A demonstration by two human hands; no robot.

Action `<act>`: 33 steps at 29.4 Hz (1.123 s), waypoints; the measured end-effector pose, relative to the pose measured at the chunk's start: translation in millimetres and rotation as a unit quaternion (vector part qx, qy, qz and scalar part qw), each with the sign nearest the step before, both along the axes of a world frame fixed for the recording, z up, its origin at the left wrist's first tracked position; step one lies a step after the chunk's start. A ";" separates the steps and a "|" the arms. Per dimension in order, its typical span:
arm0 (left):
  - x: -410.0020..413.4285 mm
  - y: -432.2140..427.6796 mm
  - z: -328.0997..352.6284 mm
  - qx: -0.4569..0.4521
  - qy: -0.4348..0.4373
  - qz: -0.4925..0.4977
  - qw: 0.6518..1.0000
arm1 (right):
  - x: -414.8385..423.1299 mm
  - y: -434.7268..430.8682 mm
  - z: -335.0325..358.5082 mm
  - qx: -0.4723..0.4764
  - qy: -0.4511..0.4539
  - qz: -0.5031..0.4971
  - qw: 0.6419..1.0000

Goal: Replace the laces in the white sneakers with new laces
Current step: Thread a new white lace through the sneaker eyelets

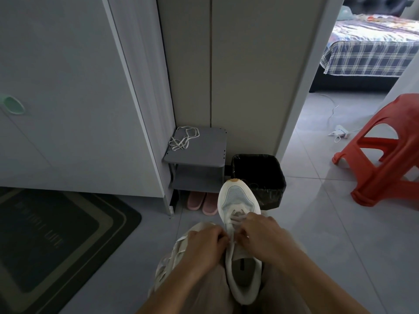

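A white sneaker (238, 198) with a pale blue mesh toe lies on my lap, toe pointing away from me. My left hand (205, 243) is closed at the left side of its eyelet row, pinching the lace there. My right hand (263, 234) is closed over the right side of the eyelets, fingers on the lace (237, 215) that crosses the tongue. A loose white lace (183, 138) lies tangled on top of the small grey shoe rack (204, 152). Where the lace ends run under my fingers is hidden.
Pink slippers (201, 201) sit under the rack. A black lined bin (260, 175) stands just beyond the sneaker's toe. A red plastic stool (385, 155) is at the right, a dark doormat (52, 241) at the left. White cabinets stand behind.
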State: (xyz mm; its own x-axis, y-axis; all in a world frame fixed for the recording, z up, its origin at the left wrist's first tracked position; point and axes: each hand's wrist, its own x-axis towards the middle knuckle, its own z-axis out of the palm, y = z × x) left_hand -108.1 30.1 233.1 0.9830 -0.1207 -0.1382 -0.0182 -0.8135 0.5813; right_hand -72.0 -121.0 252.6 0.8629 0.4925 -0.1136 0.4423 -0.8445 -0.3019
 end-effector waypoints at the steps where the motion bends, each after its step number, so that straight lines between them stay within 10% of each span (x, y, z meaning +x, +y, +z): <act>1: -0.9 -3.0 1.7 0.025 -0.010 0.003 1.000 | 0.0 1.3 -4.3 -0.009 -0.015 -0.026 1.000; 12: 0.6 5.0 -3.8 -0.001 0.061 0.033 0.998 | -2.7 -29.1 4.2 0.191 0.054 -0.200 0.959; 19: -3.6 -7.3 14.8 -0.413 0.032 0.200 0.888 | -30.1 -31.9 -16.1 0.059 0.060 -0.175 0.981; 30: 10.5 -22.2 69.4 -0.199 -0.250 -0.068 0.945 | -12.5 13.9 28.4 0.379 0.019 -0.101 0.920; 33: 18.3 -16.2 71.1 -0.241 -0.192 -0.049 0.950 | -6.6 12.8 41.3 0.438 0.006 -0.171 0.882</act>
State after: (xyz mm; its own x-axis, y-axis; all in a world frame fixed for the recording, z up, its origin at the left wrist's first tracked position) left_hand -89.8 13.9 304.2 0.9304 -0.1729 0.3233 -0.3666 -0.4381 0.8208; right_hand -78.6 -108.2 293.9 0.9794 0.1074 0.1710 0.1990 -0.3677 -0.9084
